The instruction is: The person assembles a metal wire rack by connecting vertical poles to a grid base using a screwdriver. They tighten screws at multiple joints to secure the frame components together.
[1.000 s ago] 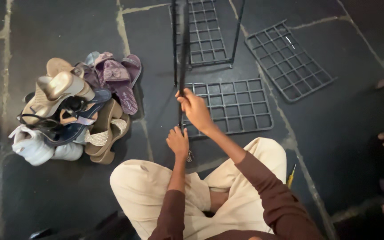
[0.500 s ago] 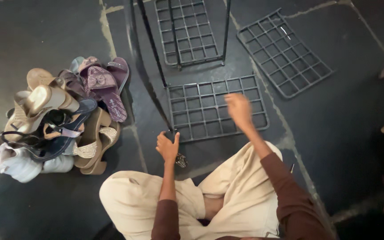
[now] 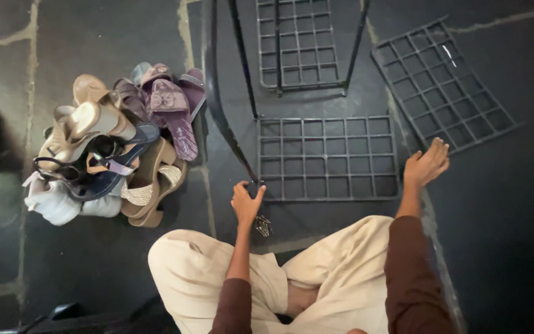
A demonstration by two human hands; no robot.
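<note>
The head view shows a heap of shoes on the stone floor, then the left hand with fingers clamped on a black rod beside small screws, a grid panel lying flat, and the right hand open, fingers apart, resting on the floor at the panel's right edge.

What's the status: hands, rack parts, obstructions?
Left hand grips black frame rod. Right hand open, at grid panel. Shoe pile apart, left.

A thin black metal rod slants up from the floor beside a flat black grid panel.
</note>
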